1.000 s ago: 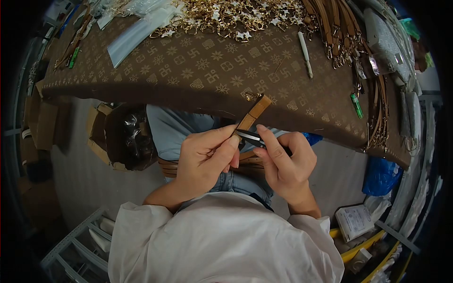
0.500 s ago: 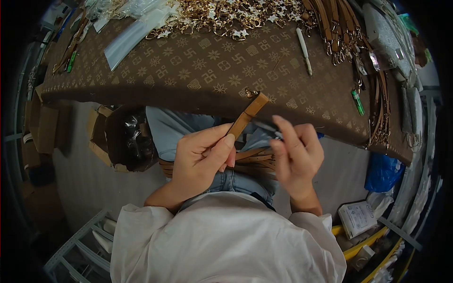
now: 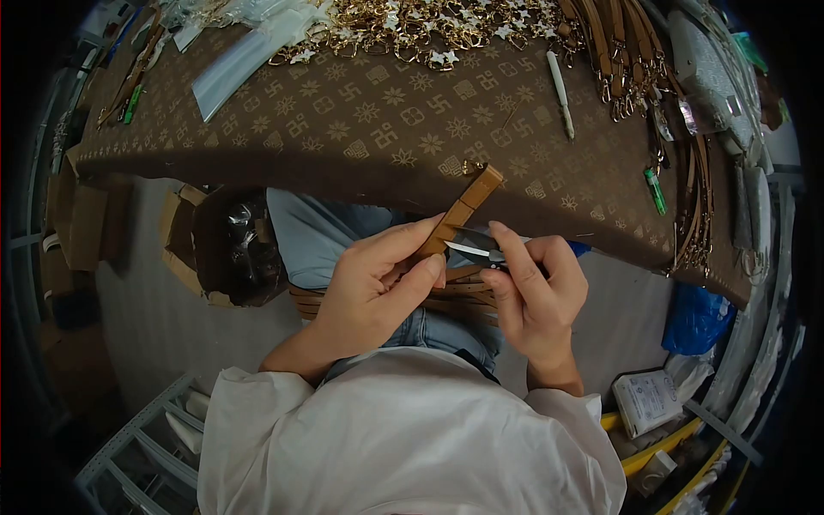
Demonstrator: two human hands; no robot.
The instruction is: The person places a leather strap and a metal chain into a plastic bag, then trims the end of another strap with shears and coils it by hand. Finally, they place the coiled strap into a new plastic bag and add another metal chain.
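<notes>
A tan leather strap is pinched between the thumb and fingers of my left hand, its folded upper end pointing up towards the table edge. A small gold-coloured clasp shows beside that end. In my right hand are thread snips, with the blades apart and their tips right at the strap's right edge, close to my left fingertips. More brown straps lie across my lap below both hands, partly covered by them.
A patterned brown cloth covers the table ahead. On it are a heap of gold clasps with star charms, hanging straps, a white pen-like tool and a green lighter-like item. An open cardboard box stands left of my legs.
The snips have moved left to the strap and their blades now show clearly. My left hand and the strap have shifted slightly right, with the fingers further up the strap.
</notes>
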